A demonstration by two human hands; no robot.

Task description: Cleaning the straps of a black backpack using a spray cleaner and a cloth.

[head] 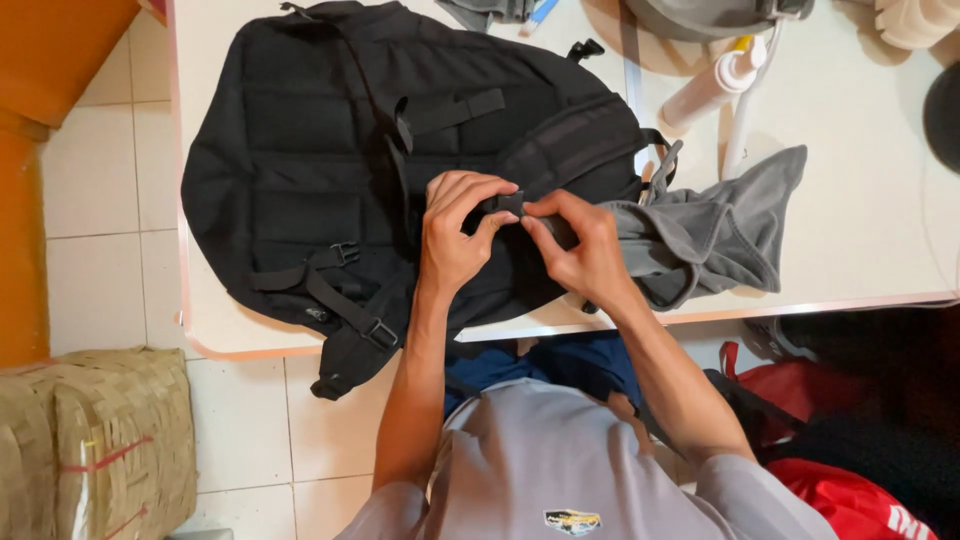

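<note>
A black backpack point(300, 150) lies flat on a white table point(860, 230), straps up, its lower end hanging over the near edge. My left hand point(455, 235) and my right hand point(580, 250) meet over its middle. Both pinch a small black plastic buckle point(508, 204) on a strap, fingertips from each side. A grey cloth point(710, 235) lies crumpled just right of my right hand, partly under it.
A white tube-shaped bottle point(712, 90) and a thin white rod point(742, 120) lie behind the grey cloth. A woven straw-coloured bundle point(95, 445) stands on the tiled floor at left. Red and black bags point(850, 490) sit on the floor at right. An orange wall point(30, 150) borders the left.
</note>
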